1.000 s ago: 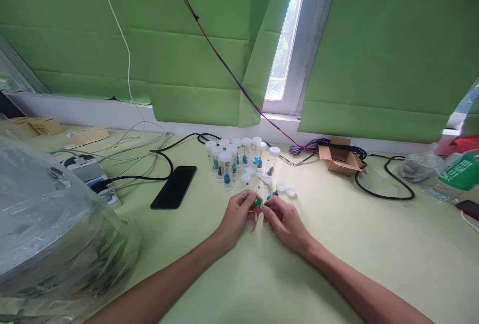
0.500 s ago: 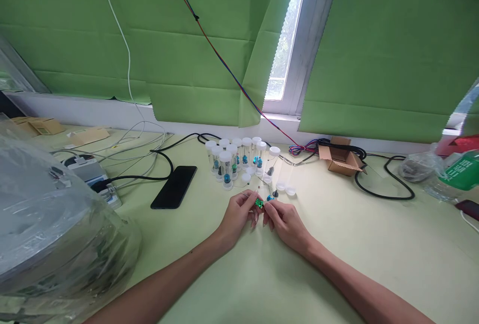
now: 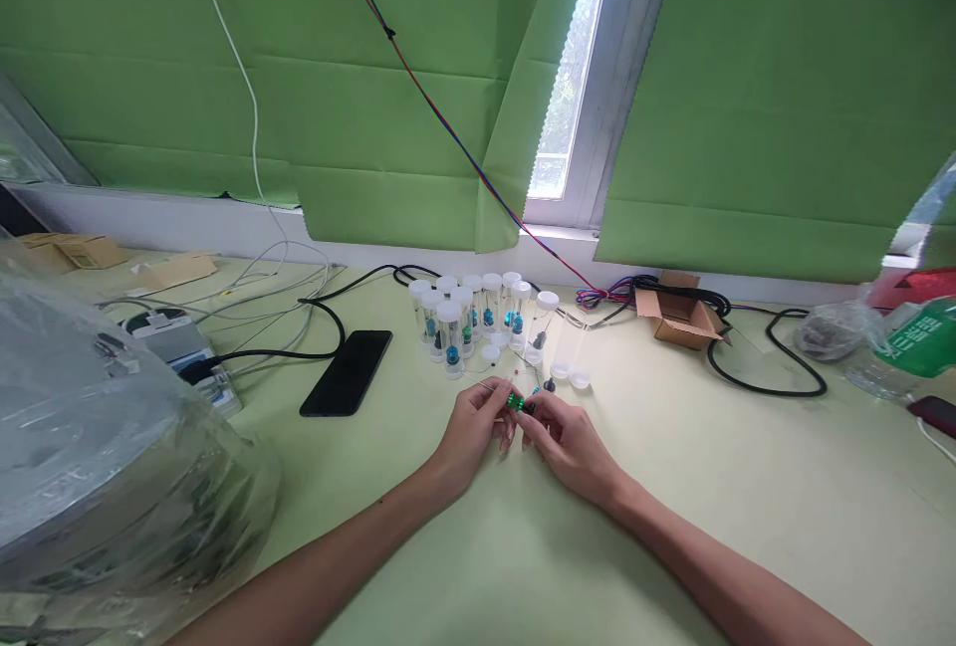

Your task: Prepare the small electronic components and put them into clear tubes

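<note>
My left hand (image 3: 478,422) pinches a small green knobbed piece (image 3: 515,401) between thumb and fingertips. A thin rod juts out behind its fingers. Close against it, my right hand (image 3: 572,432) is closed on a small dark piece (image 3: 529,408), which meets the green piece's right end; I cannot tell whether they are joined. Just beyond the fingers stands a dark cone-like part (image 3: 550,385), with a bit of blue part (image 3: 536,390) beside it. Clear tubes with white caps (image 3: 451,332) stand behind, several holding blue, green or dark pieces on thin rods.
Loose white caps (image 3: 580,380) lie right of the tubes. A black phone (image 3: 347,373) and a power strip (image 3: 216,389) are on the left, near a large plastic-wrapped object (image 3: 126,487). An open cardboard box (image 3: 679,320), black cables and a green-labelled bottle (image 3: 915,347) sit right.
My right fingers have shifted and spread slightly, uncovering the dark piece at the green piece's end. The green piece has turned a little. My left hand stays nearly in place.
</note>
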Available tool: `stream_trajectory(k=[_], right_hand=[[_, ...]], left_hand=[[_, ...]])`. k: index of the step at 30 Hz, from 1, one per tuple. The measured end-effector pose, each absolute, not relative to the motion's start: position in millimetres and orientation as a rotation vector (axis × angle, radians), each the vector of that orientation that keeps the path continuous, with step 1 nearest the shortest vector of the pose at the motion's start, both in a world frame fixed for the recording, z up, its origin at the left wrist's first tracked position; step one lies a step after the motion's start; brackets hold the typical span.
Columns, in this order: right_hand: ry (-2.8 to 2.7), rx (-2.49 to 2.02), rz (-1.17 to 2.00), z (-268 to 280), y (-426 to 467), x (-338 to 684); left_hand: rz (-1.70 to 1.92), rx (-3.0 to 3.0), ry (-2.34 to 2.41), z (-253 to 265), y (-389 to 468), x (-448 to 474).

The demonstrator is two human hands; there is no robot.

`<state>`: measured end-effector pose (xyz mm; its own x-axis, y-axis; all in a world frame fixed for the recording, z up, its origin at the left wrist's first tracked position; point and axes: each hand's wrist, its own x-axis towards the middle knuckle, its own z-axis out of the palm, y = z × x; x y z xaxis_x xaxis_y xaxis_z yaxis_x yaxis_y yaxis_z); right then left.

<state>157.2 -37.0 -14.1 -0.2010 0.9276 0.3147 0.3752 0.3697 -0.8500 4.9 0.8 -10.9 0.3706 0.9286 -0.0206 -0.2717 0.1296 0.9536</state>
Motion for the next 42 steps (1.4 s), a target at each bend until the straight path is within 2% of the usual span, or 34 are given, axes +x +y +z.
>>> stream_trajectory(k=[29,42], right_hand=[[-1.703,-1.153,0.876,-17,-37,157],[-1.756,-1.175,0.793,-11,-38,157]], left_hand=[[1.012,1.08,0.764,-8,1,5],[0.992,1.098,0.764,-10,1,4]])
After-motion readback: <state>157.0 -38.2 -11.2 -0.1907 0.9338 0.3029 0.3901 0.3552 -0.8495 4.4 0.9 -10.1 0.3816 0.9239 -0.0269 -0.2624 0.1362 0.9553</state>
